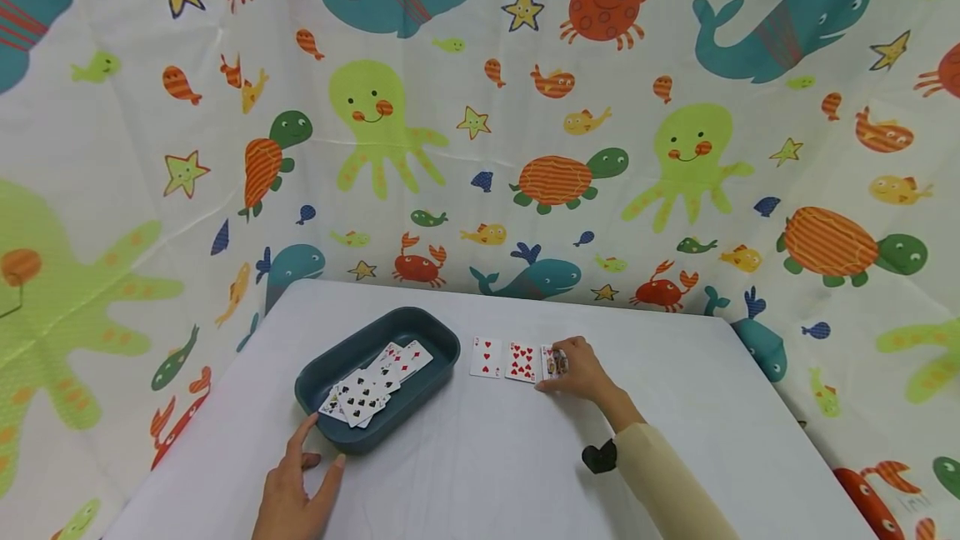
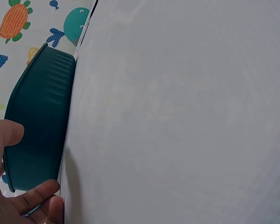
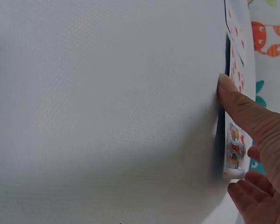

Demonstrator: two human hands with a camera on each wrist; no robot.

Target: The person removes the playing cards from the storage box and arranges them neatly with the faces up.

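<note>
My right hand (image 1: 581, 369) holds a face card (image 1: 553, 362) at the right end of a short row, thumb at its near edge and other fingers at its far right side. In the right wrist view, the card (image 3: 234, 149) lies between the thumb and the fingers. Left of it lie two heart cards, one with many pips (image 1: 521, 362) and one with few (image 1: 486, 357). My left hand (image 1: 288, 494) is at the near end of a dark teal tray (image 1: 420, 402), index fingertip at the rim, thumb extended. Several face-up playing cards (image 1: 363, 394) overlap inside the tray.
A white cloth covers the table (image 1: 480, 473). Behind and beside it hangs a curtain (image 1: 465, 165) printed with sea animals. A dark heart-shaped piece (image 1: 599, 457) shows at the right wrist, by the beige sleeve (image 1: 667, 482).
</note>
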